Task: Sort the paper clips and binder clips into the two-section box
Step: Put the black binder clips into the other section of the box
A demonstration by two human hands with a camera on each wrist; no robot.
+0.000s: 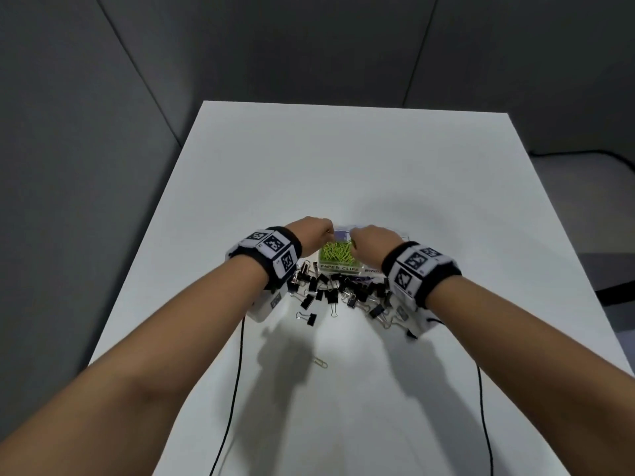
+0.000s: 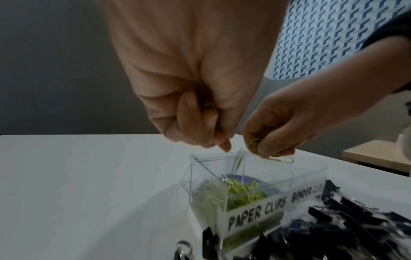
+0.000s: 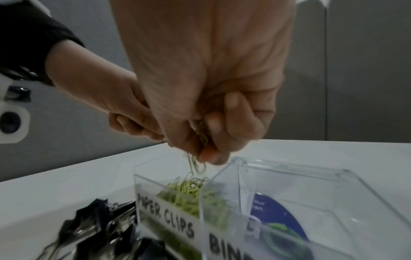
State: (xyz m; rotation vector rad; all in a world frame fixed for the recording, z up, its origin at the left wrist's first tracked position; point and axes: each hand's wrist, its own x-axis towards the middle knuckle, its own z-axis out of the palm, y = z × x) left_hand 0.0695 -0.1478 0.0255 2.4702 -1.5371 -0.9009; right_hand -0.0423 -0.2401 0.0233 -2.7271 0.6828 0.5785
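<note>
A clear two-section box [image 1: 338,267] stands mid-table, labelled "PAPER CLIPS" on the left and "BINDER" on the right. Green paper clips [image 1: 335,254] fill its left section [image 2: 244,191]. Both hands hover over that section. My left hand [image 2: 218,140] is curled round a few paper clips, and one clip [image 2: 237,161] is falling from it. My right hand [image 3: 204,149] pinches a bunch of paper clips [image 3: 203,133], some of which dangle [image 3: 195,165] just above the pile. The binder section [image 3: 278,214] holds no clips; only a blue sticker shows there. Black binder clips [image 1: 340,290] lie heaped in front of the box.
One loose paper clip [image 1: 321,363] lies on the white table [image 1: 343,166] nearer to me. Two thin black cables [image 1: 237,372] run from the wrists toward the near edge. Grey walls stand behind and left of the table.
</note>
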